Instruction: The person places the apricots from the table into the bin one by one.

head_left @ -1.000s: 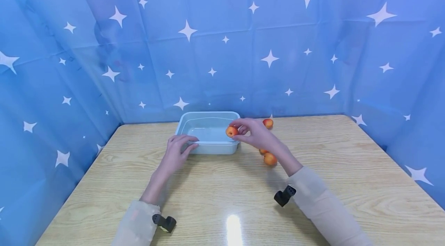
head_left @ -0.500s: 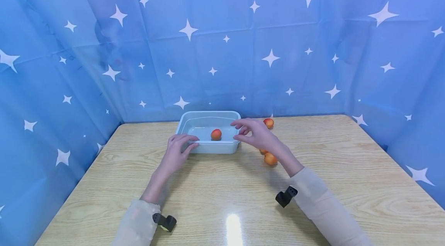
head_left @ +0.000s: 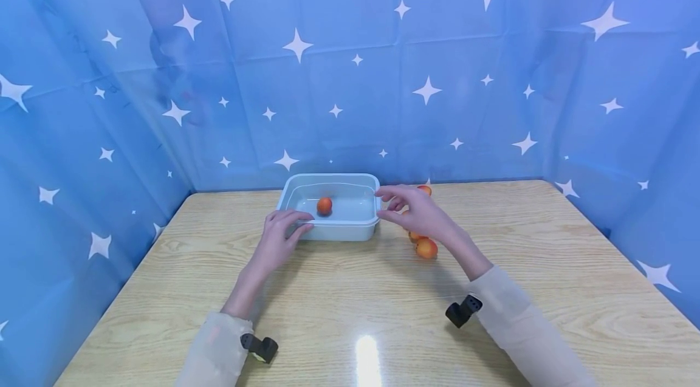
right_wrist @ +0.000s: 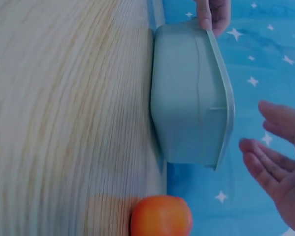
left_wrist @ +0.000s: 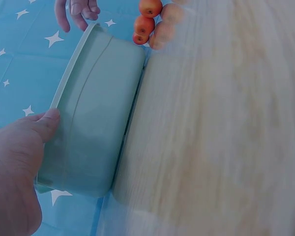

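Observation:
A pale blue plastic box (head_left: 344,232) stands toward the back of the table. Inside it, left of the middle, lies one round orange-red fruit (head_left: 324,206), like a small apple. My left hand (head_left: 279,238) pinches the box's front left rim; in the left wrist view its thumb (left_wrist: 51,114) lies on the outside of the wall. At the right rim hovers my right hand (head_left: 412,211), holding nothing, fingers and thumb spread apart. In the right wrist view the fingers (right_wrist: 265,160) are apart from the box wall.
Right of the box, partly behind my right hand, several more such fruits lie on the wooden table (head_left: 339,296), the nearest fruit (head_left: 426,248) in front and another fruit (head_left: 424,189) near the back edge. A blue star-patterned curtain (head_left: 350,89) hangs behind and at both sides.
My right hand let go of the fruit over the box; the fruit dropped in and rolled left. The right hand then drew back a little to the right. The left hand stayed at the rim.

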`<state>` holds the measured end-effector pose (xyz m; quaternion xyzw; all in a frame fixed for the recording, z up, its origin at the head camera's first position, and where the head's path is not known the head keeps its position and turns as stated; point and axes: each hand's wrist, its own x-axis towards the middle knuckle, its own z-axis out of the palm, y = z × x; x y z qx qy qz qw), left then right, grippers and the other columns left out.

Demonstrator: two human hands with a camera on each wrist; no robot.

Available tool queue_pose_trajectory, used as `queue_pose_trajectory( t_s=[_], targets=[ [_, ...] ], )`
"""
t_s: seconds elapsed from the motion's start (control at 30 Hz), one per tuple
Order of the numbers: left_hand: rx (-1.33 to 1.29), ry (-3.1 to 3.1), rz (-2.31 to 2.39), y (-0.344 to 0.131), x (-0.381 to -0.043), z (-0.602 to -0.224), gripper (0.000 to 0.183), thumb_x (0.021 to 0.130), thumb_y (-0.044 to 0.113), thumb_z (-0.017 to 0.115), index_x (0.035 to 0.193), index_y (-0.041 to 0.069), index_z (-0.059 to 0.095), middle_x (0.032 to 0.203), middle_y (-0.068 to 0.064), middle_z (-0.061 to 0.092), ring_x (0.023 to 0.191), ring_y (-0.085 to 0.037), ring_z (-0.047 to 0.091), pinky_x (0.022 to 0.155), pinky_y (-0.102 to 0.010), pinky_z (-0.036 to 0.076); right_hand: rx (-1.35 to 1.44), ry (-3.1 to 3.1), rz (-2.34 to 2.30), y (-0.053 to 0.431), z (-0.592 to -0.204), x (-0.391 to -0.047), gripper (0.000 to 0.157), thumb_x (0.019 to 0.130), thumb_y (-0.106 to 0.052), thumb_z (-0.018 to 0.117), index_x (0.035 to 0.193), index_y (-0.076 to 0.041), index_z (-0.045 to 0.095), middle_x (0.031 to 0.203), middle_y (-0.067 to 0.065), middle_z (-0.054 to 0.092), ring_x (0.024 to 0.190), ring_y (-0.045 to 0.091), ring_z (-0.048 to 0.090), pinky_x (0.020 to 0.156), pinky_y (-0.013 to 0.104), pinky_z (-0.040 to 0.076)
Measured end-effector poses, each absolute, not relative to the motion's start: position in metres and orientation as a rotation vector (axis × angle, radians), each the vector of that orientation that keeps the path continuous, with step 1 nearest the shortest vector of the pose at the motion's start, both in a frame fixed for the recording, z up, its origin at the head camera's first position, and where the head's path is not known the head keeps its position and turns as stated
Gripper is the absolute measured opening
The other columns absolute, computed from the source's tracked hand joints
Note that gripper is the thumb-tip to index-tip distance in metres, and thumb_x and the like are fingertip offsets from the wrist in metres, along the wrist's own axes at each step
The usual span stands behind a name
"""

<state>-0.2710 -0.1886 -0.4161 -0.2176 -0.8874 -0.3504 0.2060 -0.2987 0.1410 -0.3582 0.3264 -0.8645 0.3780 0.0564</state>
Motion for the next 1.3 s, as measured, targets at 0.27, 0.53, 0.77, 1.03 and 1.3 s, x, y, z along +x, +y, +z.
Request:
queue_pose_trajectory(
  t_s=[0.27,0.53,0.77,1.03,1.3],
  targets=[
    [-0.616,-2.447,-0.965,-0.189,-0.272,-0.417,0.019,0.094,0.015,0.073,0.112,0.009,0.074,0.108,-0.004,0.073,0.108,-0.028,0.061,0.111,-0.054,0.026,0.990,-2.599,1.137,0.155,-0.359,-0.300,0.044,0.092,-0.020,0.076,0.133,-0.008,0.064,0.118,0.010,0.068,0.094,0.021,0.068,0.083,0.045,0.057],
    [-0.597,-2.471,-0.981,-0.188,-0.271,-0.414,0.019,0.094,0.016,0.073,0.112,0.010,0.074,0.109,-0.003,0.073,0.111,-0.028,0.060,0.113,-0.053,0.024,0.978,-2.593,1.094,0.169,-0.360,-0.302,0.041,0.091,-0.018,0.077,0.129,-0.006,0.066,0.117,0.011,0.069,0.090,0.020,0.069,0.082,0.045,0.057],
    [-0.589,-2.469,-0.968,-0.187,-0.271,-0.415,0.022,0.093,0.017,0.074,0.112,0.007,0.074,0.109,-0.005,0.073,0.111,-0.028,0.062,0.112,-0.053,0.025,0.952,-2.614,1.080,0.182,-0.361,-0.302,0.043,0.092,-0.018,0.076,0.131,-0.005,0.065,0.117,0.012,0.069,0.093,0.022,0.068,0.085,0.050,0.056],
    [-0.584,-2.473,-0.969,-0.187,-0.270,-0.414,0.020,0.094,0.017,0.073,0.112,0.008,0.074,0.109,-0.005,0.074,0.111,-0.028,0.062,0.112,-0.052,0.026,0.900,-2.655,1.070,0.196,-0.364,-0.303,0.044,0.092,-0.018,0.076,0.132,-0.004,0.064,0.123,0.012,0.069,0.096,0.024,0.067,0.087,0.047,0.055],
    [-0.595,-2.466,-0.968,-0.187,-0.270,-0.414,0.021,0.093,0.017,0.073,0.112,0.007,0.074,0.109,-0.005,0.073,0.112,-0.029,0.062,0.112,-0.053,0.025,0.861,-2.664,1.058,0.212,-0.374,-0.312,0.039,0.093,-0.014,0.075,0.129,-0.004,0.066,0.119,0.012,0.069,0.094,0.025,0.067,0.084,0.045,0.056]
  ],
)
